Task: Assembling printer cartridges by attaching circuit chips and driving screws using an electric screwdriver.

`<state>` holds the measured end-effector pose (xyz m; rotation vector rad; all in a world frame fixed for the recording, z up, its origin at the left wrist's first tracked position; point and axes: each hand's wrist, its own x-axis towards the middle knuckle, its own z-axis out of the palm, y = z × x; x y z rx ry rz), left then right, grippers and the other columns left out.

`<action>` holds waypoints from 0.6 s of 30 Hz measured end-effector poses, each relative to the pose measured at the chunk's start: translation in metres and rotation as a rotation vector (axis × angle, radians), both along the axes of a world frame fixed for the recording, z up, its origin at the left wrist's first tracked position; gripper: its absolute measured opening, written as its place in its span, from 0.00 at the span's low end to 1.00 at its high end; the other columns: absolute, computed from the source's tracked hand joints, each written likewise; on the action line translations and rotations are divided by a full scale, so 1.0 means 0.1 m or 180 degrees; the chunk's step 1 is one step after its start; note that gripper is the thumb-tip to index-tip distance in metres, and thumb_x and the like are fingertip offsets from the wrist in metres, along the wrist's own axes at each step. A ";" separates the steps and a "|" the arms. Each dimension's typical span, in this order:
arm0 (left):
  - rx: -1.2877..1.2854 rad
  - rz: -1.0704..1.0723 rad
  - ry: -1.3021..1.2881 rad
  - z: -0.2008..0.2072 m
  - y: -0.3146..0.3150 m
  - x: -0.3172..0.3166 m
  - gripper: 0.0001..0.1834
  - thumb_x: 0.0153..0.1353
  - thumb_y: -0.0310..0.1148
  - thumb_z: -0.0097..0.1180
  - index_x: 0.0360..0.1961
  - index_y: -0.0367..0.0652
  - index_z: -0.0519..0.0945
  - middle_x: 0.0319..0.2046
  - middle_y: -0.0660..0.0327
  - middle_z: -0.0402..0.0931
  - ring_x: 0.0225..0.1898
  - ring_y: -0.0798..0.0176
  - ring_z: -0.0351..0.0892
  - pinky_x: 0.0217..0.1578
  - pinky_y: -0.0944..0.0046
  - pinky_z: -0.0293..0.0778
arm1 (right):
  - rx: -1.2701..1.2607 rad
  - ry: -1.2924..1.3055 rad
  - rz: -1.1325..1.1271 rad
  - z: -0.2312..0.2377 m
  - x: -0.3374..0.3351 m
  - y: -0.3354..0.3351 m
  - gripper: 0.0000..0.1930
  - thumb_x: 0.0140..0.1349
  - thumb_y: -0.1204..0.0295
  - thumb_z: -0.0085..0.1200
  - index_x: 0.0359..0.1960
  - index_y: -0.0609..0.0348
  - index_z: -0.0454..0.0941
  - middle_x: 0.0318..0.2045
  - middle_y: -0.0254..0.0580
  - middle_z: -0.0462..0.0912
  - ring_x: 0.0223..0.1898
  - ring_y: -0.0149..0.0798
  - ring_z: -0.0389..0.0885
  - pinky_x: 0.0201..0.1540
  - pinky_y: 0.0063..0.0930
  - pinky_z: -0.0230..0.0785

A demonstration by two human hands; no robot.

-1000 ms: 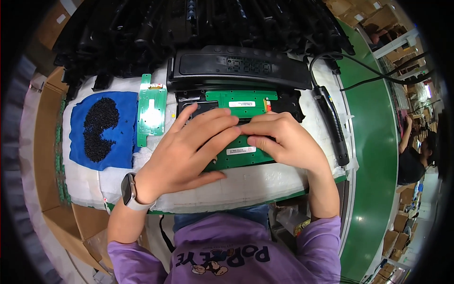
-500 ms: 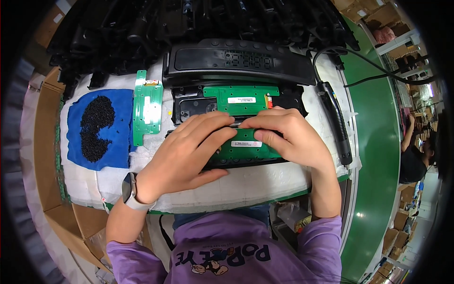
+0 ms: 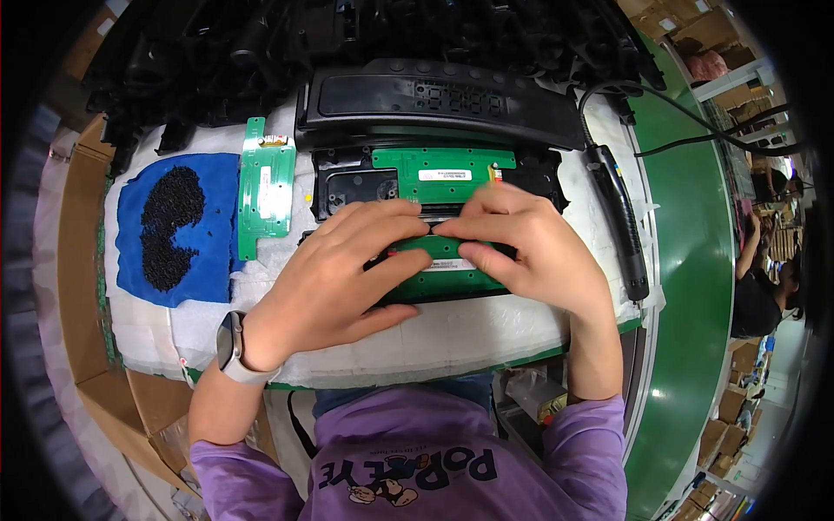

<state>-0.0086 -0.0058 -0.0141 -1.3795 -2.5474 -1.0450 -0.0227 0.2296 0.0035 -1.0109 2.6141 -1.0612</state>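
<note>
My left hand [image 3: 347, 269] spreads over the nearer black housing, its fingers stretched toward the upper edge of the green circuit board [image 3: 460, 280] lying there. With fingers bent, my right hand [image 3: 526, 243] works at that same edge, its index fingertip almost meeting the left one. Whatever is between the fingertips is too small to make out. Just beyond lies another black housing [image 3: 356, 193] with a green circuit board [image 3: 447, 175] in it. The hands cover much of the nearer housing.
On the left, a blue cloth [image 3: 221, 217] bears a pile of small black screws [image 3: 174, 217] beside a loose circuit board [image 3: 268, 191]. A black display cover [image 3: 443, 108] stands behind. A corded electric screwdriver [image 3: 615, 221] lies right; many black plastic parts [image 3: 347, 43] fill the back.
The scene has shifted slightly in the picture. My right index finger and thumb have moved a little left along the board's edge; my left hand keeps nearly the same pose.
</note>
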 end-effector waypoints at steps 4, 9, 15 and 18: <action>-0.0152 -0.0013 -0.0025 -0.02 0.01 -0.01 0.21 0.39 0.36 0.68 0.36 0.40 0.79 0.49 0.54 0.73 0.54 0.47 0.69 0.50 0.52 0.68 | 0.0345 0.0240 -0.0233 0.08 0.04 -0.03 0.17 0.43 0.78 0.64 0.39 0.59 0.80 0.31 0.40 0.72 0.35 0.42 0.75 0.36 0.33 0.71; -0.0184 -0.0041 -0.0034 0.03 0.02 -0.03 0.23 0.40 0.39 0.68 0.39 0.42 0.80 0.52 0.56 0.73 0.56 0.48 0.68 0.51 0.50 0.67 | 0.0154 0.0298 -0.0408 0.01 0.04 0.02 0.20 0.40 0.77 0.65 0.40 0.59 0.80 0.31 0.41 0.72 0.33 0.42 0.75 0.33 0.33 0.70; -0.0209 0.0011 -0.0041 0.01 -0.04 -0.03 0.23 0.41 0.41 0.68 0.40 0.44 0.81 0.52 0.56 0.73 0.57 0.47 0.67 0.50 0.49 0.66 | 0.0176 0.0201 -0.0425 0.02 0.01 -0.02 0.20 0.39 0.78 0.65 0.39 0.60 0.79 0.29 0.41 0.72 0.30 0.42 0.75 0.33 0.32 0.69; -0.0236 -0.0004 0.0107 0.06 -0.10 0.01 0.25 0.42 0.40 0.67 0.44 0.44 0.79 0.51 0.54 0.72 0.56 0.47 0.68 0.48 0.51 0.67 | 0.0311 0.0304 -0.0408 0.07 0.03 -0.06 0.18 0.42 0.74 0.64 0.38 0.59 0.78 0.30 0.41 0.73 0.34 0.44 0.76 0.36 0.35 0.70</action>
